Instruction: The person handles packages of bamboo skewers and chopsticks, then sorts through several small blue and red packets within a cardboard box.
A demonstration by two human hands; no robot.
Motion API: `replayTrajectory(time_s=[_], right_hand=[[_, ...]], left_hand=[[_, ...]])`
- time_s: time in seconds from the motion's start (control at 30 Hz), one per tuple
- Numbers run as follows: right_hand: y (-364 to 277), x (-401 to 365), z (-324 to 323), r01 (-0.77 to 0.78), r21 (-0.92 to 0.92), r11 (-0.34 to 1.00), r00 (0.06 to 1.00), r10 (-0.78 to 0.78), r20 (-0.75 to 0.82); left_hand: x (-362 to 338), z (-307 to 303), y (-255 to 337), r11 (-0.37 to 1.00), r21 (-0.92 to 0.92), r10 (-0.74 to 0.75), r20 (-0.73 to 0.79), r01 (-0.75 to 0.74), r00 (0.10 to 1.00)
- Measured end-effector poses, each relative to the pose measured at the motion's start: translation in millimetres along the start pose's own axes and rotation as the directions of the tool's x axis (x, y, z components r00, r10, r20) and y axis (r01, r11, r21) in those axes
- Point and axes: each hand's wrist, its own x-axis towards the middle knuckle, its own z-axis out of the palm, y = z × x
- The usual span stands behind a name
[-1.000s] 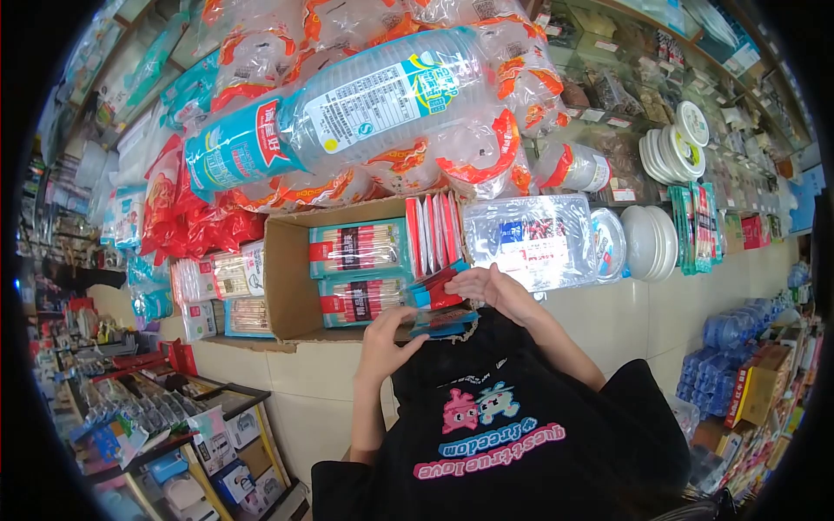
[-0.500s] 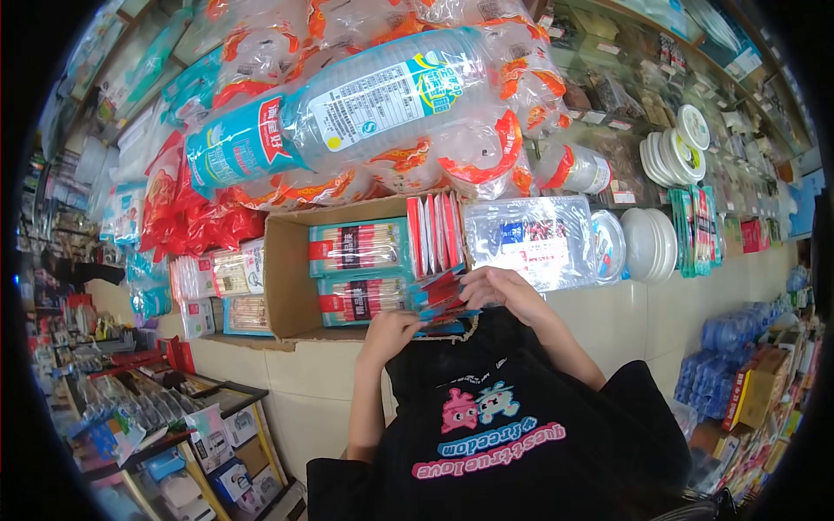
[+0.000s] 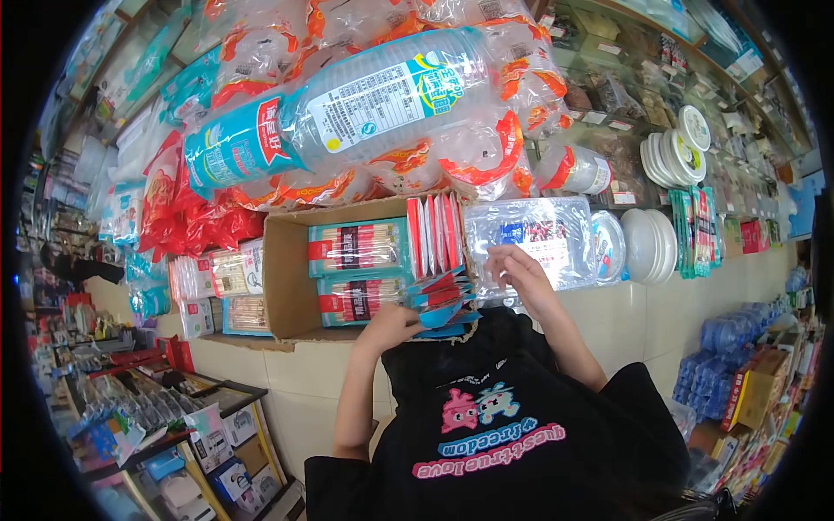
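Note:
An open cardboard box stands in front of me. Two clear-fronted packs of chopsticks lie flat in its middle, one above the other. Along its right side, several red and white packets stand on edge. Nearer my body, blue and red packets lean over one another. My left hand is at the near edge of the box, fingers closed at the edge of a blue packet. Raised to the right of the box, my right hand has its fingers apart and holds nothing, beside a clear plastic-wrapped pack.
Behind the box lie a large teal-labelled pack of plastic cups and more wrapped cups. Red plastic bags and other chopstick packs are on the left. White plates stand at the right. A low shelf unit sits lower left.
My right hand has lifted off the blue and red packets and moved right, its fingers opening. The packets have shifted slightly. My left hand stays at them.

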Motion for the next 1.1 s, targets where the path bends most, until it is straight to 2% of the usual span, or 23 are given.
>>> replayTrajectory(time_s=[0.03, 0.1, 0.23, 0.33, 0.4, 0.53, 0.6, 0.73, 0.8, 0.83, 0.93, 1.03, 1.1], right_hand=[[1, 1, 2, 0.021, -0.034, 0.999, 0.999, -0.022, -0.032], [2, 3, 5, 0.058, -0.104, 0.993, 0.993, -0.068, -0.093], [3, 5, 5, 0.022, -0.148, 0.989, 0.999, -0.029, -0.046], [12, 8, 6, 0.031, -0.220, 0.975, 1.000, -0.029, 0.011], [12, 9, 9, 0.028, -0.327, 0.945, 0.998, -0.011, 0.055], [9, 7, 12, 0.195, -0.457, 0.868, 0.974, -0.118, 0.192], [7, 8, 12, 0.301, -0.537, 0.788, 0.943, -0.163, 0.290], [0, 5, 21, 0.333, -0.655, 0.679, 0.934, -0.138, 0.331], [4, 7, 18, 0.321, -0.750, 0.578, 0.940, -0.097, 0.328], [8, 8, 17, 0.329, -0.774, 0.541, 0.944, -0.168, 0.283], [4, 8, 11, 0.195, -0.791, 0.580, 0.974, -0.022, 0.224], [2, 6, 13, 0.124, -0.748, 0.652, 0.983, 0.019, 0.180], [5, 6, 17, 0.249, -0.778, 0.577, 0.969, -0.141, 0.205]], left_hand=[[2, 4, -2, 0.996, 0.084, 0.028, -0.013, -0.027, 1.000], [3, 9, -4, 0.992, 0.125, -0.002, -0.017, 0.004, 1.000], [5, 18, -6, 0.970, 0.237, -0.039, -0.049, 0.049, 0.998], [9, 10, 3, 0.955, 0.268, -0.156, 0.096, 0.126, 0.983], [13, 14, 0, 0.947, 0.270, -0.212, 0.116, 0.175, 0.970], [21, 10, -1, 0.948, 0.222, -0.277, 0.232, 0.227, 0.932], [22, 17, -8, 0.941, 0.249, -0.283, 0.212, 0.228, 0.935], [21, 20, -14, 0.937, 0.285, -0.265, 0.197, 0.203, 0.944], [15, 19, -14, 0.954, 0.216, -0.235, 0.120, 0.205, 0.965], [11, 15, -10, 0.962, 0.180, -0.221, 0.084, 0.203, 0.972], [-9, -11, 12, 0.991, -0.066, -0.116, -0.044, 0.113, 0.992], [-26, -6, 22, 0.942, -0.293, -0.248, -0.287, 0.161, 0.925], [-28, -6, 39, 0.930, -0.361, -0.225, -0.402, 0.073, 0.888]])
